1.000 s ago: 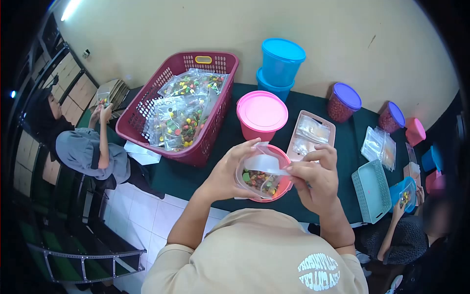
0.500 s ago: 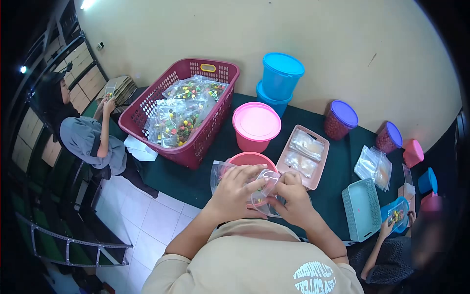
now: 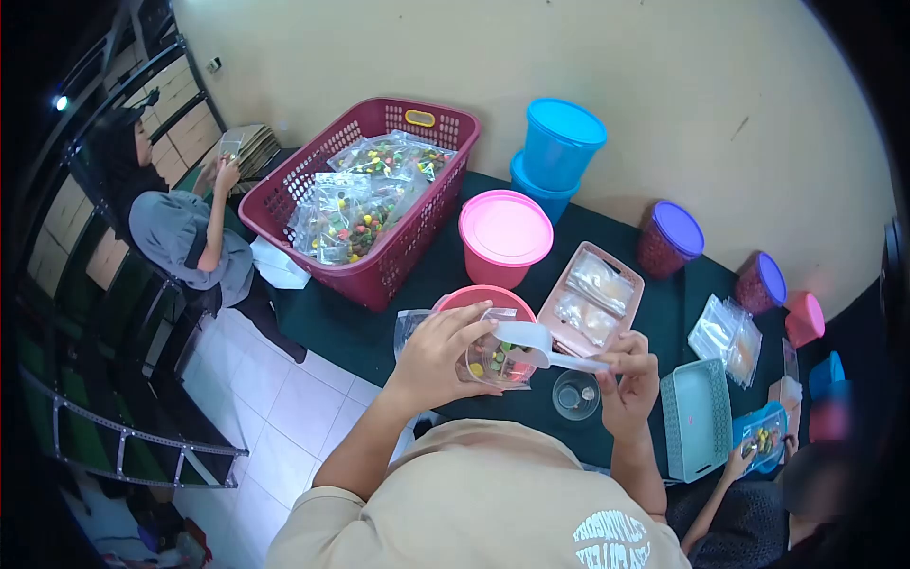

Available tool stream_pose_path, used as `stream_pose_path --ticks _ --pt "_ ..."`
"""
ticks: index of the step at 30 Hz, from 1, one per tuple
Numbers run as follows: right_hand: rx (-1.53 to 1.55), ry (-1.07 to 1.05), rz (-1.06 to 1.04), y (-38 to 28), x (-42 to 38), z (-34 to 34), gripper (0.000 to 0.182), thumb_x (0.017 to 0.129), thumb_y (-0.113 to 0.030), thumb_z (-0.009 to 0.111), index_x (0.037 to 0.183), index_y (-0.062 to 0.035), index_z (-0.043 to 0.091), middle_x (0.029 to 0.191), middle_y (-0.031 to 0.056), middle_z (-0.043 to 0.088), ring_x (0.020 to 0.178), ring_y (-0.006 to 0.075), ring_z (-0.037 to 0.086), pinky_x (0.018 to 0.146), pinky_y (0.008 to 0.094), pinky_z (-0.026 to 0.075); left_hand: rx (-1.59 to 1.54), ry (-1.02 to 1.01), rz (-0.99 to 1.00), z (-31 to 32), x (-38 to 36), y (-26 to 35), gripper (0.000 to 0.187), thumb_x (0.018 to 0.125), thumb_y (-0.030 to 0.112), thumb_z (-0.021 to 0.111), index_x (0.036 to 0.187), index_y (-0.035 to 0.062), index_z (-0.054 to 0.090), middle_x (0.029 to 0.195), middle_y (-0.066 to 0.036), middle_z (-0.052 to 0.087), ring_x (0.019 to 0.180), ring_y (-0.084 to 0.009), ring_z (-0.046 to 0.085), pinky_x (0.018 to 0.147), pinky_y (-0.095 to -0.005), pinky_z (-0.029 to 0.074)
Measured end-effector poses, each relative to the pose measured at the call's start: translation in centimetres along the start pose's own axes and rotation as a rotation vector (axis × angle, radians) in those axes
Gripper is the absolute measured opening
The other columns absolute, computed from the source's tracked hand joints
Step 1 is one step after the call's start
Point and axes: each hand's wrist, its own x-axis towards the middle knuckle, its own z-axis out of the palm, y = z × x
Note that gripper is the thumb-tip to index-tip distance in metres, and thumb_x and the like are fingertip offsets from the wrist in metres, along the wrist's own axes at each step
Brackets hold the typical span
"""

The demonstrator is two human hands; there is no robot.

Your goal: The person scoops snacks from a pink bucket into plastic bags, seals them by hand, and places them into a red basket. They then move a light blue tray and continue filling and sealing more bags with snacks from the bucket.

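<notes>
My left hand [image 3: 438,353] is wrapped round a clear plastic bag [image 3: 504,372] with small colourful sweets in it. Between the fingers of my right hand [image 3: 629,381] is the handle of a white scoop [image 3: 527,336], whose bowl lies tilted at the mouth of the bag. What the scoop carries, if anything, I cannot make out. Directly behind the bag stands an open pink tub [image 3: 512,302], partly covered by my left hand. Below the scoop handle, a small clear cup [image 3: 575,396] rests on the dark green cloth.
A maroon basket [image 3: 379,275] holds several filled bags. Nearby stand a lidded pink tub [image 3: 505,237], stacked blue tubs [image 3: 559,152], a pink tray [image 3: 569,261] of packets, purple-lidded jars [image 3: 668,242] and a teal basket [image 3: 700,417]. One person works at left, another at right.
My right hand has moved away from the bag to the right and now grips the white scoop. The bag's sweets and the clear cup have come into plain sight.
</notes>
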Motion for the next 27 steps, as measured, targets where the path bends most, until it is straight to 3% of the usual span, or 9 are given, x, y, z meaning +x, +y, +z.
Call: stream_pose_path --ticks 11,13,14,17,19,21,23,25,27 --pt "-0.146 0.072 -0.219 -0.5 0.5 1.4 0.022 0.088 -0.018 0.063 0.098 -0.013 0.044 0.08 0.0042 0.068 0.066 0.0171 0.051 0.088 0.0422 0.034 -0.417 -0.045 -0.252 -0.3 -1.8 -4.7 0.099 0.048 0.036 0.091 0.129 0.0128 0.04 0.133 -0.017 0.049 0.122 -0.0295 0.049 0.103 -0.0414 0.037" --pt "0.004 0.413 -0.07 0.3 -0.5 1.5 0.025 0.09 -0.022 0.061 0.099 -0.0108 0.041 0.075 0.0038 0.06 0.069 0.0157 0.05 0.087 0.0417 0.034 -0.549 0.126 -0.236 -0.6 -2.9 -7.1 0.108 0.049 0.039 0.091 0.135 0.0125 0.031 0.136 -0.021 0.043 0.123 -0.0303 0.048 0.102 -0.0434 0.038" --pt "0.053 0.456 0.027 0.8 -1.1 1.3 0.026 0.091 -0.021 0.06 0.096 -0.0098 0.037 0.075 0.0035 0.046 0.072 0.0163 0.045 0.089 0.0421 0.037 -0.936 0.264 -0.274 -0.4 -3.1 -7.5 0.115 0.05 0.043 0.09 0.139 0.0144 0.023 0.139 -0.023 0.038 0.123 -0.0336 0.047 0.101 -0.0454 0.038" --pt "0.212 0.542 0.425 2.7 -3.7 1.0 0.019 0.092 -0.015 0.058 0.097 -0.0074 0.041 0.081 0.0047 0.052 0.076 0.0168 0.049 0.079 0.0348 0.04 -1.321 0.454 -0.41 -2.2 -2.6 -8.1 0.115 0.056 0.058 0.081 0.144 0.0198 0.018 0.146 -0.021 0.028 0.125 -0.037 0.043 0.106 -0.0486 0.034" --pt "0.061 0.515 0.493 3.9 -6.4 0.4 0.016 0.091 -0.012 0.057 0.095 -0.0062 0.043 0.081 0.0053 0.052 0.076 0.0168 0.05 0.077 0.0332 0.041 -1.538 0.524 -0.488 -2.6 -2.3 -8.9 0.117 0.059 0.073 0.067 0.148 0.0247 0.01 0.153 -0.012 0.016 0.131 -0.0351 0.035 0.108 -0.0492 0.032" --pt "-0.083 0.48 0.565 4.6 -9.2 -0.8 0.013 0.091 -0.01 0.057 0.093 -0.005 0.045 0.081 0.0059 0.052 0.076 0.0168 0.051 0.075 0.0317 0.041 -1.547 0.473 -0.48 -2.6 -1.6 -9.2 0.117 0.058 0.076 0.064 0.148 0.0252 0.01 0.153 -0.01 0.017 0.132 -0.034 0.034 0.107 -0.0481 0.032" --pt "-0.795 0.141 0.614 4.9 -12.0 -2.4 0.01 0.091 -0.007 0.056 0.09 -0.0029 0.047 0.078 0.0073 0.054 0.076 0.0158 0.054 0.073 0.0282 0.041 -1.413 0.452 -0.563 -2.5 -1.0 -8.8 0.115 0.059 0.076 0.064 0.148 0.0229 0.014 0.15 -0.012 0.023 0.129 -0.0321 0.039 0.104 -0.0454 0.037" --pt "-0.727 0.238 0.753 5.9 -15.6 -3.2 0.009 0.091 -0.007 0.055 0.09 -0.0023 0.046 0.076 0.0078 0.055 0.073 0.0158 0.054 0.071 0.0274 0.042 -1.258 0.487 -0.69 -2.0 -0.7 -9.3 0.109 0.063 0.074 0.065 0.144 0.0146 0.024 0.14 -0.012 0.038 0.117 -0.0271 0.049 0.096 -0.041 0.045" --pt "-0.552 0.443 0.918 7.2 -18.9 -2.9 0.009 0.091 -0.005 0.053 0.09 -0.0024 0.045 0.071 0.0066 0.056 0.067 0.0142 0.054 0.065 0.0278 0.043 -1.29 0.569 -0.672 -1.1 -0.9 -10.6 0.095 0.068 0.05 0.078 0.137 0.0065 0.03 0.124 -0.015 0.051 0.119 -0.0274 0.05 0.096 -0.0408 0.046"
